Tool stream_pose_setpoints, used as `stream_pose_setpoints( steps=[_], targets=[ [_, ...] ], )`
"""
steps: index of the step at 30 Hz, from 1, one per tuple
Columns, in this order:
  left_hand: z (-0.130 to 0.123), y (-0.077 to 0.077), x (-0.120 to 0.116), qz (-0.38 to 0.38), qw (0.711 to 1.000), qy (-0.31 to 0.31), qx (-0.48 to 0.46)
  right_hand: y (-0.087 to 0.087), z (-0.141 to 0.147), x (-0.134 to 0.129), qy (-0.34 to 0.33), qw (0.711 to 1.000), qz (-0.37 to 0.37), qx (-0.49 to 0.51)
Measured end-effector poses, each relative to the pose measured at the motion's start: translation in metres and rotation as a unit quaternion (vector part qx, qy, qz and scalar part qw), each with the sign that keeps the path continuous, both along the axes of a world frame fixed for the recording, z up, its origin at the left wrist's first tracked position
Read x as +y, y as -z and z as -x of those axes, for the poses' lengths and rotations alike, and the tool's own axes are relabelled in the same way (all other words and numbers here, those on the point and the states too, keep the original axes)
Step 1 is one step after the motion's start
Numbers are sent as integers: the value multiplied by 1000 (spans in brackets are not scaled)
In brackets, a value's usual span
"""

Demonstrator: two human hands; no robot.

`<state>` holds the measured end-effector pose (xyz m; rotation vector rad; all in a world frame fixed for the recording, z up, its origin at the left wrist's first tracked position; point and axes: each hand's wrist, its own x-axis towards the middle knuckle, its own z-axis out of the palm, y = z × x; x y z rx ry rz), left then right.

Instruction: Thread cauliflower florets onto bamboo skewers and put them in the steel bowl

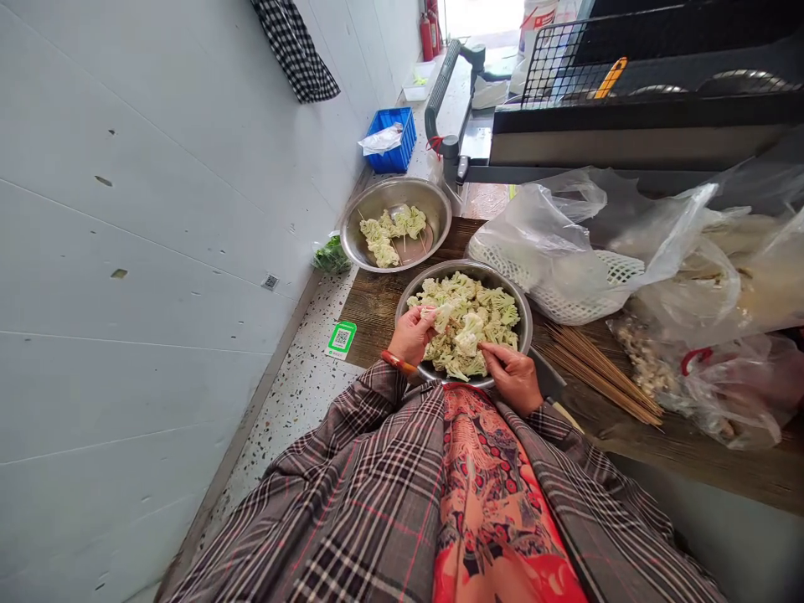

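My left hand [411, 335] is closed, its fingertips pinching a pale cauliflower floret [443, 316] over the near metal bowl [526, 314]. Loose cauliflower pieces [463, 289] fill that bowl. My right hand [515, 377] is at the bowl's right rim, thumb and fingers pinched on what looks like a thin skewer, mostly hidden by the hand. Another floret [468, 335] is at its fingertips; I cannot tell whether it is on the stick. Beyond, a second metal bowl [433, 197] holds skewered cauliflower [380, 239] with thin sticks poking out.
Bamboo skewers [603, 373] lie on the dark wooden table [370, 306] at right. Behind them are plastic bags [565, 218] and a bag of small brownish pieces [650, 356]. A green QR card [341, 339], bagged greens [331, 254] and a blue crate [402, 151] stand along the left wall.
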<state>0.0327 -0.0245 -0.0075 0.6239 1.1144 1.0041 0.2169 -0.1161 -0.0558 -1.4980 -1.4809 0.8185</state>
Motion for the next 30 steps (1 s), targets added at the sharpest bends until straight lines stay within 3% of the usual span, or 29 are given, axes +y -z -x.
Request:
stream_pose_setpoints(
  steps=[7,17,30],
  targets=[
    [2,-2,0,4,998,25,58,-5,-2,-1,-9,998,-6,-58],
    [1,6,-3,11,998,20,59,-8,-2,-1,-28,994,-23,-104],
    [-2,16,-3,-63,983,6,175,-9,-3,-2,-22,987,-29,-159]
  ],
)
